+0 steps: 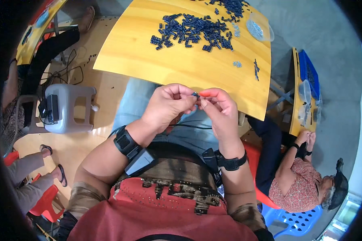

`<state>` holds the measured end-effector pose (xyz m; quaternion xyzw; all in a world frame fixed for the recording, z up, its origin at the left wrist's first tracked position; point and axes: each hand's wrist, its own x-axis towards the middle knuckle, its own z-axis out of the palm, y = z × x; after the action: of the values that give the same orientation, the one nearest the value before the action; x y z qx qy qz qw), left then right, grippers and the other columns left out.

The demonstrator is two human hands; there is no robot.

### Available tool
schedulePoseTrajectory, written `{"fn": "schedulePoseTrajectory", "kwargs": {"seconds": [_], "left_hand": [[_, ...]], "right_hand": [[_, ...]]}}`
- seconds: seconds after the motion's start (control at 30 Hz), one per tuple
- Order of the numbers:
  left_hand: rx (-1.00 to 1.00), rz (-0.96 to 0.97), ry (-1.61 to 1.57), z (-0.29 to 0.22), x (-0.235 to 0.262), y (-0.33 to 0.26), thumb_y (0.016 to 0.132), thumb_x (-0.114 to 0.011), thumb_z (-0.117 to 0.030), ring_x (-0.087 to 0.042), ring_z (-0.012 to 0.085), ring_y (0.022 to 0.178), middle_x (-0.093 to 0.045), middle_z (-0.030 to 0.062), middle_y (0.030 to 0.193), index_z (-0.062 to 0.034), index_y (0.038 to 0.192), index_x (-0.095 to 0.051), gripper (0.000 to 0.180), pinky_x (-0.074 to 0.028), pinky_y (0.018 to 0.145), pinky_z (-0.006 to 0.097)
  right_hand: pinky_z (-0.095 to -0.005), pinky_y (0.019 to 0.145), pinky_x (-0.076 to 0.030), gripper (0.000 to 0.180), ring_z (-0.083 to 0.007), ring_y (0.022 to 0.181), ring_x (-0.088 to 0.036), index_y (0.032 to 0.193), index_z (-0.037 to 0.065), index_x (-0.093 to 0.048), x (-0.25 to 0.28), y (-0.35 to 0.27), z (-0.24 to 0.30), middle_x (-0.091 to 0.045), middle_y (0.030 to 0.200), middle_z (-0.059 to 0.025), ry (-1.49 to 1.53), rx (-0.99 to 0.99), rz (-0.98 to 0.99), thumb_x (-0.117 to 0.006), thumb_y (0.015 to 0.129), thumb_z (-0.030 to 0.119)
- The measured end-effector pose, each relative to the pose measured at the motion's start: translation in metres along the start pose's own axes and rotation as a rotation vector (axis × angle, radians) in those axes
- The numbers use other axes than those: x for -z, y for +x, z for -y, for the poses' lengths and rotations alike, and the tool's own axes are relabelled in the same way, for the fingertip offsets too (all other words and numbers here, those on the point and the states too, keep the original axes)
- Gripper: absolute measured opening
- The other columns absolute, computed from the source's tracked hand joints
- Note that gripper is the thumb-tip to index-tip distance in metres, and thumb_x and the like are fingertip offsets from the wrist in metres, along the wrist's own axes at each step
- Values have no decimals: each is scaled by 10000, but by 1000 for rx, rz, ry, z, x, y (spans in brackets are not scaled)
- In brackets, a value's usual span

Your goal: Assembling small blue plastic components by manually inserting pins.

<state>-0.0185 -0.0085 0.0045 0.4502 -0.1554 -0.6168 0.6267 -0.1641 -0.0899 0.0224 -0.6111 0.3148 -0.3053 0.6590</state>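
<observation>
Just past the near edge of the yellow table, my left hand (165, 106) pinches a small dark part (195, 94) between thumb and fingertips. My right hand (222, 109) meets it from the other side, thumb and forefinger closed together at the part's right end. Whether those right fingertips hold a second tiny piece is too small to tell. Beyond my hands, a heap of small black plastic parts (195, 31) lies spread over the table. To its right are a little cluster of silvery pieces (237, 64) and a short row of thin dark parts (256, 70).
The yellow table (136, 44) has a clear plastic tub (258, 27) at its far right, beside more black parts (232, 6). A grey stool (70, 106) stands left. On the right a co-worker (295, 180) sits at another table with a blue tray (308, 74).
</observation>
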Motion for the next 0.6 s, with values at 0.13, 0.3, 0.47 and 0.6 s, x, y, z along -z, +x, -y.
{"fn": "schedulePoseTrajectory", "kwargs": {"seconds": [0.13,0.3,0.47,0.6], "left_hand": [[-42,-4,22,2,-2,-4,889,-644,-92,-597,96,572,-648,64,744,6,959,-599,129,-453,436,200],[-86,19,56,2,0,-9,893,-639,-96,-580,80,553,-644,56,722,8,962,-612,128,-423,426,186],[-77,14,115,2,4,-12,895,-639,-101,-570,70,545,-645,50,722,3,968,-619,128,-419,433,180],[-72,17,119,0,3,-18,895,-641,-106,-590,72,575,-654,50,739,1,966,-622,129,-433,452,177]], "right_hand": [[-226,742,-489,150,-75,810,-585,977,-4,-625,-1,0,1,-646,899,-31,123,-142,5,-676,843,36],[-211,692,-474,170,-74,780,-581,995,5,-635,-2,1,2,-649,880,-29,204,-190,30,-680,859,96],[-196,620,-447,158,-66,716,-579,968,14,-659,-1,1,5,-655,829,-18,74,-311,74,-664,879,145],[-191,613,-444,154,-67,688,-579,958,15,-663,2,0,8,-658,805,-20,39,-316,93,-657,883,149]]}}
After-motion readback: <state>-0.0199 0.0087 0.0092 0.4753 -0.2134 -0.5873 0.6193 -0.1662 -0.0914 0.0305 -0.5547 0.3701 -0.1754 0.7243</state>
